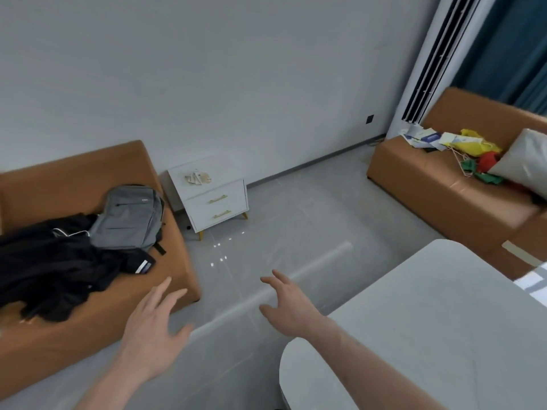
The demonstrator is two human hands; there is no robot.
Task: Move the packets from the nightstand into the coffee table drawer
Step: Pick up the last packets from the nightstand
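Both hands hang empty, fingers spread and relaxed: the left hand [154, 318] over the floor by the tan sofa [97, 327], the right hand [288, 300] just beside the pale bench [429, 321] at lower right. Well apart from them, the packets [197, 178] lie in a small heap on top of the white nightstand [207, 199] against the wall. Best approach, I judge: walk close first, then gather the loose heap with both palms, not one by one.
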